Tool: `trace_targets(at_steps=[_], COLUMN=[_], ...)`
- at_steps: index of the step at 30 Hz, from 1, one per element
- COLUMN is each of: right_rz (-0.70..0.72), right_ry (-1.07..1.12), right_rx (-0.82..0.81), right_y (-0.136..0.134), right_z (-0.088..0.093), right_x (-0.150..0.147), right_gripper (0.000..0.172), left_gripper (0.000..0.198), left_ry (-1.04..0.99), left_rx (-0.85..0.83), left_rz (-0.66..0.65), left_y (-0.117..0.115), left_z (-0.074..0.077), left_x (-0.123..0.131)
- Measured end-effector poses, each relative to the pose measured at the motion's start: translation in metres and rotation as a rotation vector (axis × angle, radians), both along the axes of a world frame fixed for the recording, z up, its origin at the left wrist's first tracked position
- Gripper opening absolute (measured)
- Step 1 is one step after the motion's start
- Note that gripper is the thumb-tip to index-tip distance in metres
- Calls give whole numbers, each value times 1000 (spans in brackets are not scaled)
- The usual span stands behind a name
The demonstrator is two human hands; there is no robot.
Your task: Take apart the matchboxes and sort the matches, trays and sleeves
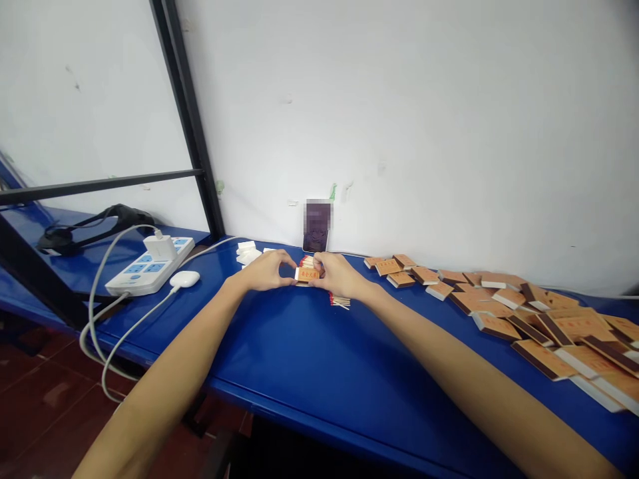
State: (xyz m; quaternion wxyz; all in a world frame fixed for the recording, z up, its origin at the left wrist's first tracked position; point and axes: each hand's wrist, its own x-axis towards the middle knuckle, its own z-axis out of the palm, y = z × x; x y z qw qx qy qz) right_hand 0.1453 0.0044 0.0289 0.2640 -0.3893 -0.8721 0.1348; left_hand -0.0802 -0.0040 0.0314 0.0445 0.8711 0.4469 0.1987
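Fingers [286, 256] of the left hand [268, 272] are gripping one end of a small matchbox [308, 275], where a white edge is showing, and the right hand [337, 273] is pinching the other end. Whether the matchbox is touching the blue table [279, 359] under it, one cannot tell. Looking like thin card, it is probably feeling very light, rather stiff and not slippery, but easily giving way under strong pressure; so the two short ends are seeming the good place for a gentle hold. Loose matches [341, 301] are lying near the right hand, white pieces [248, 253] are resting beyond the left hand, and many other matchboxes [582, 326] are covering the right side.
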Motion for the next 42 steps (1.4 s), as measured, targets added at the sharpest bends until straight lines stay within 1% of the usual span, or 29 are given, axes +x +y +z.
trace_targets(at_steps=[6, 9, 12, 17, 21, 27, 31, 34, 37, 39, 42], right_rz=[-1, 4, -21, -39, -39, -59, -89, -43, -2, -24, -93], right_ry=[-37, -106, -195, -280, -315, -365, -398, -355, -222, -128, -47], right_rx=[0, 56, 114, 139, 128, 73, 40, 3, -42, -56, -100], right_y=[-2, -1, -1, 1, 1, -7, -9, -5, -1, -2, -5], right_z=[-2, -4, -4, -1, 6, 23, 32, 37, 46, 55, 65], right_x=[-1, 0, 5, 15, 19, 23, 30, 39, 50, 58, 69], right_gripper=[35, 31, 30, 27, 23, 22, 17, 17, 18, 20, 26], left_gripper=[40, 38, 40, 44, 42, 41, 41, 42, 42, 43, 43], left_ry=[-17, -11, -14, -9, 0, -4, -7, -8, -11, -11, -18], left_rx=[-26, -55, -87, -113, -112, -109, -119, -125, -126, -124, -124], left_rz=[-23, -31, -15, -8, -2, -6, -4, -5, 2, 15, 25], left_y=[3, 3, 4, 6, 6, 7, 7, 8, 8, 8, 8], left_z=[-4, -5, -6, -9, -8, -8, -9, -9, -10, -10, -10], left_x=[-1, -1, -2, -3, -2, -2, -2, -3, -3, -3, -3])
